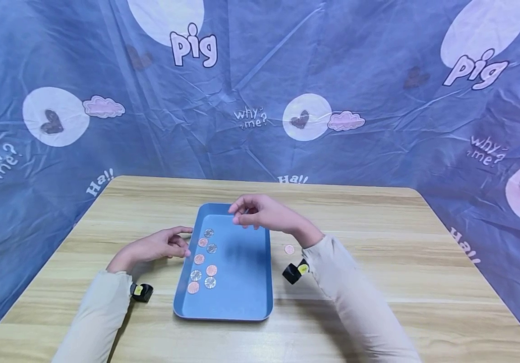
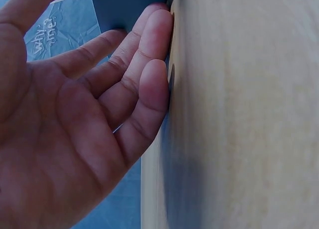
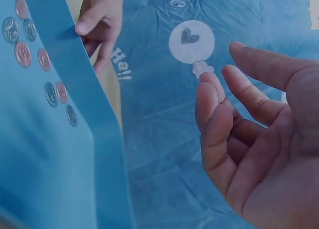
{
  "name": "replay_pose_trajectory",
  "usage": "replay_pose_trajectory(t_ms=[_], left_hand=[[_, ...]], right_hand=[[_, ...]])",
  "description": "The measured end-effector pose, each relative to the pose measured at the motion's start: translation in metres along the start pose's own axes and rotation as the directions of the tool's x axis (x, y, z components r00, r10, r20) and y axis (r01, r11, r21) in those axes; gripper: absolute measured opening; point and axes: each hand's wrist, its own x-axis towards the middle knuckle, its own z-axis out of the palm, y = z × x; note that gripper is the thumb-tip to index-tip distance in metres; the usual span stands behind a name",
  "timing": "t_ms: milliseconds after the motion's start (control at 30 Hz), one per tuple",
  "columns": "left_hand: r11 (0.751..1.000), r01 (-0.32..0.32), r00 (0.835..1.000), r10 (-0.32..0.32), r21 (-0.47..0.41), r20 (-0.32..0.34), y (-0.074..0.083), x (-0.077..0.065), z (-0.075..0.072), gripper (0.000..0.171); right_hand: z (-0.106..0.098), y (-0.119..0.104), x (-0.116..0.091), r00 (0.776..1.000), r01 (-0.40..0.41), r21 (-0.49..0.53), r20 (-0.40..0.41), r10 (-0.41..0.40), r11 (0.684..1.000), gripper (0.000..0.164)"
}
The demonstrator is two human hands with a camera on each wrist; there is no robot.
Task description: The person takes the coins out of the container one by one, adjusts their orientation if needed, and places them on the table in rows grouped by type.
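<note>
A blue rectangular tray (image 1: 241,297) lies on the table. Several silver coins (image 1: 210,282) and copper-coloured coins (image 1: 193,287) lie flat along its left side. My left hand (image 1: 164,245) is at the tray's left wall, its thumb at the rim. Its other fingers (image 2: 153,84) are relaxed, low beside the tabletop, in the left wrist view. Over the far end of the tray hovers my right hand (image 1: 262,212), fingers loosely bent. Nothing shows between those fingers (image 3: 214,134) in the right wrist view. Another copper-coloured coin (image 1: 289,249) lies on the table, right of the tray.
The wooden table (image 1: 355,217) extends around the tray on every side. Behind it hangs a blue printed cloth (image 1: 260,75). A small black camera sits on the left wrist (image 1: 141,292) and another on the right wrist (image 1: 292,273).
</note>
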Motion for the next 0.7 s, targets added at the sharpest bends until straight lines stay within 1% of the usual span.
replay_pose_trajectory(t_ms=[167, 367, 533, 700], left_hand=[[1.0, 0.001, 1.0, -0.001, -0.006, 0.005, 0.0, 0.0, 0.0, 0.078], [1.0, -0.009, 1.0, 0.009, -0.008, 0.016, -0.001, 0.001, 0.0, 0.077], [1.0, -0.008, 1.0, 0.008, -0.016, 0.02, -0.001, 0.0, 0.0, 0.077], [1.0, -0.005, 1.0, 0.005, -0.022, 0.02, -0.001, 0.0, 0.0, 0.078]], right_hand=[[0.018, 0.006, 0.018, 1.0, -0.03, 0.033, -0.003, 0.03, 0.999, 0.024], [0.038, 0.025, 0.035, 0.996, -0.085, 0.099, -0.007, 0.086, 0.991, 0.025], [0.05, 0.033, 0.047, 0.994, -0.106, 0.132, -0.017, 0.109, 0.986, 0.029], [0.06, 0.039, 0.054, 0.99, -0.129, 0.149, -0.034, 0.135, 0.98, 0.023]])
